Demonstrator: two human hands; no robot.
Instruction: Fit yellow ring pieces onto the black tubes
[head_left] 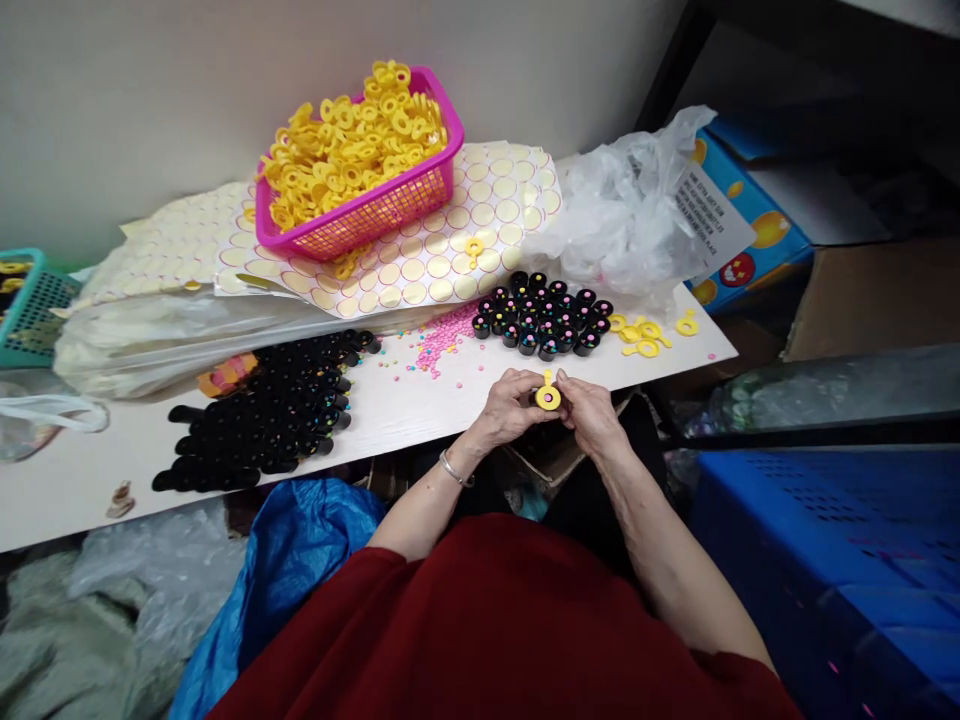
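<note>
A white table (pixel 405 405) spans the view beyond the fingers. Sheets printed with circles (pixel 510 200) lie on it, ahead of the fingers. On them, ahead and to the left, stands a pink basket (pixel 375 215) heaped with yellow rings (pixel 352 150). A crumpled clear plastic bag (pixel 630 205) lies ahead and to the right. Well to the fingers' left, short black cylinders (pixel 262 415) lie in a wide, tight group.

The left hand (pixel 506 408) and right hand (pixel 592 412) meet at the table's near edge, the fingers of both clamped on a yellow ring piece (pixel 548 399), tab pointing away from the wearer, a pink dot at its centre.

Just beyond the fingers is a smaller group of black cylinders with coloured dots (pixel 547 320). Loose yellow rings (pixel 646 346) lie ahead and right; tiny pink beads (pixel 450 335) are scattered ahead and left.
</note>
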